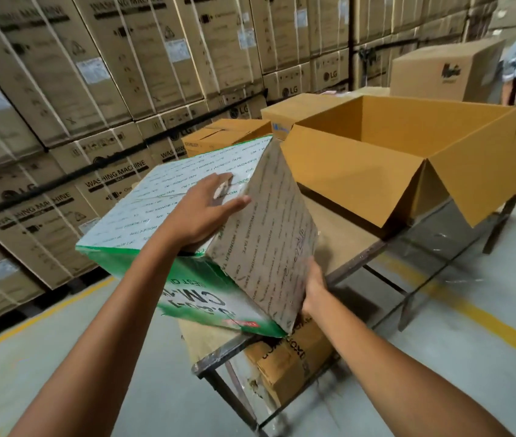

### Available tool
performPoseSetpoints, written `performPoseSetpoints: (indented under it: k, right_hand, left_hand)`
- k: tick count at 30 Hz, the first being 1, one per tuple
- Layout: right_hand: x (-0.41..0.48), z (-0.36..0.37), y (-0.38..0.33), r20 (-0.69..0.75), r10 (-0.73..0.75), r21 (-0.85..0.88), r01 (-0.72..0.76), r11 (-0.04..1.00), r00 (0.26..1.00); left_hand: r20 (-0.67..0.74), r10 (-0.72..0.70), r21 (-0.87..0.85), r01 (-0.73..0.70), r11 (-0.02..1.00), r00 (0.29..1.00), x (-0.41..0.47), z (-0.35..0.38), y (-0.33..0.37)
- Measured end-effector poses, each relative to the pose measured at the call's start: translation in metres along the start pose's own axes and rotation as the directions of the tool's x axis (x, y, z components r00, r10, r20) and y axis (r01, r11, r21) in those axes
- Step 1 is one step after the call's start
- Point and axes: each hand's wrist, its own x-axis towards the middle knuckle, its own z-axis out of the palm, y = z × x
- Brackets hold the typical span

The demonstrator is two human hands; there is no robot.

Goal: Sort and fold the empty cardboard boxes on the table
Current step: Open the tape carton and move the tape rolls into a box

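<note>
Holding green box [155, 216] tilted at table [345, 238] near corner; left hand [206, 212] lying flat on top, right hand [313, 290] gripping side panel's lower edge. Flattening seemingly beginning; next needing panel pushed inward.

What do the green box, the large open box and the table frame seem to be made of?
The green box: printed cardboard, top glossy under shiny printed tape. The large open box: plain matte brown cardboard, creased flaps. The table frame: probably dark metal, thin straight bars.
</note>
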Motion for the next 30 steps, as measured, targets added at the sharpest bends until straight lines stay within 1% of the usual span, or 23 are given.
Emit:
performPoseSetpoints:
  k: [2,3,4,5,6,7,9,10,12,14,15,16,17,19,21,22,23,25,27,29,30]
  right_hand:
    - [-0.002,0.023,-0.018,0.100,-0.077,-0.029,0.080,0.996,0.992]
    - [-0.006,0.035,-0.028,0.128,-0.106,-0.039,0.112,0.993,0.986]
    - [-0.009,0.048,-0.036,0.126,-0.135,-0.047,0.142,0.989,0.983]
    - [-0.016,0.061,-0.043,0.070,-0.175,-0.089,0.180,0.980,0.982]
    - [-0.020,0.073,-0.050,-0.021,-0.238,-0.159,0.232,0.960,0.971]
    - [-0.027,0.085,-0.059,-0.117,-0.316,-0.236,0.283,0.930,0.941]
    - [-0.039,0.106,-0.080,-0.209,-0.486,-0.297,0.418,0.858,0.849]
    - [-0.042,0.115,-0.090,-0.217,-0.560,-0.312,0.487,0.816,0.799]
    - [-0.051,0.135,-0.109,-0.178,-0.670,-0.361,0.586,0.726,0.721]
    - [-0.065,0.150,-0.125,-0.139,-0.759,-0.402,0.664,0.630,0.636]
    - [-0.070,0.155,-0.131,-0.128,-0.790,-0.424,0.687,0.590,0.599]
    - [-0.076,0.158,-0.134,-0.119,-0.822,-0.451,0.707,0.545,0.557]
    - [-0.080,0.160,-0.136,-0.106,-0.849,-0.481,0.720,0.500,0.518]
    - [-0.083,0.160,-0.135,-0.056,-0.886,-0.533,0.737,0.417,0.461]
    - [-0.084,0.156,-0.131,-0.017,-0.905,-0.593,0.725,0.351,0.424]
    - [-0.083,0.152,-0.129,-0.003,-0.915,-0.622,0.716,0.318,0.404]
    - [-0.082,0.148,-0.127,0.008,-0.918,-0.646,0.703,0.298,0.396]
    - [-0.080,0.142,-0.123,0.028,-0.921,-0.693,0.672,0.263,0.390]
    - [-0.079,0.135,-0.122,0.064,-0.927,-0.718,0.662,0.214,0.370]
    - [-0.084,0.134,-0.125,0.101,-0.934,-0.732,0.661,0.163,0.343]
    - [-0.088,0.134,-0.127,0.122,-0.934,-0.740,0.658,0.139,0.335]
  left_hand:
    - [-0.080,-0.028,-0.145,0.016,0.989,0.996,-0.011,-0.027,-0.005]
    - [-0.121,-0.038,-0.205,0.012,0.979,0.992,-0.016,-0.039,-0.007]
    - [-0.159,-0.049,-0.265,0.006,0.964,0.986,-0.020,-0.051,-0.009]
    - [-0.193,-0.078,-0.318,0.013,0.948,0.978,-0.024,-0.062,-0.012]
    - [-0.228,-0.110,-0.362,0.020,0.932,0.968,-0.027,-0.074,-0.017]
    - [-0.270,-0.125,-0.385,0.011,0.923,0.955,-0.031,-0.086,-0.020]
    - [-0.372,-0.112,-0.379,-0.041,0.924,0.922,-0.037,-0.108,-0.024]
    - [-0.410,-0.104,-0.380,-0.066,0.923,0.906,-0.041,-0.116,-0.025]
    - [-0.464,-0.100,-0.427,-0.123,0.896,0.880,-0.048,-0.128,-0.023]
    - [-0.457,-0.096,-0.493,-0.161,0.855,0.884,-0.053,-0.133,-0.024]
    - [-0.440,-0.118,-0.542,-0.159,0.825,0.890,-0.054,-0.133,-0.028]
    - [-0.419,-0.171,-0.608,-0.135,0.782,0.892,-0.053,-0.131,-0.037]
    - [-0.385,-0.237,-0.688,-0.106,0.718,0.892,-0.052,-0.127,-0.048]
    - [-0.328,-0.384,-0.820,-0.058,0.570,0.863,-0.050,-0.113,-0.075]
    - [-0.285,-0.533,-0.897,-0.025,0.441,0.797,-0.049,-0.088,-0.096]
    - [-0.262,-0.575,-0.919,-0.019,0.393,0.775,-0.051,-0.073,-0.102]
    - [-0.239,-0.595,-0.935,-0.015,0.355,0.767,-0.054,-0.059,-0.104]
    - [-0.218,-0.625,-0.953,-0.026,0.301,0.750,-0.057,-0.033,-0.109]
    - [-0.227,-0.657,-0.962,-0.060,0.268,0.719,-0.059,-0.011,-0.114]
    - [-0.246,-0.682,-0.962,-0.091,0.256,0.688,-0.055,0.009,-0.125]
    - [-0.256,-0.706,-0.961,-0.096,0.259,0.660,-0.054,0.017,-0.126]
